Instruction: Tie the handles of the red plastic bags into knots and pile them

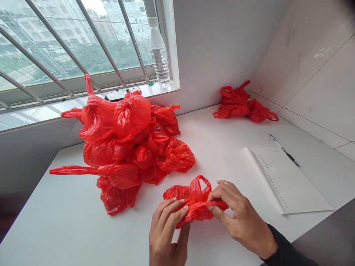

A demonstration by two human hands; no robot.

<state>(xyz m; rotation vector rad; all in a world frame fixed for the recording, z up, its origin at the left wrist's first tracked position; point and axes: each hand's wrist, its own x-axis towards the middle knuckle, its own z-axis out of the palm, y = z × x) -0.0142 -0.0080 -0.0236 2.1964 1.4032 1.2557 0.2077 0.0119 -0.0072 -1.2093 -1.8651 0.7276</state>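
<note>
A red plastic bag lies crumpled near the front of the white table, one handle loop standing up at its far side. My left hand closes on the bag's left part, fingers on top and thumb underneath. Between thumb and fingers, my right hand pinches a twisted strip at the bag's right end. Dark print shows faintly through the plastic by my left fingertips. What the bag contains, if anything, cannot be made out.
A heap of red plastic bags covers the table's left side. More red bags lie against the back wall. To the right are a notebook and a pen. A water bottle and a phone rest on the windowsill.
</note>
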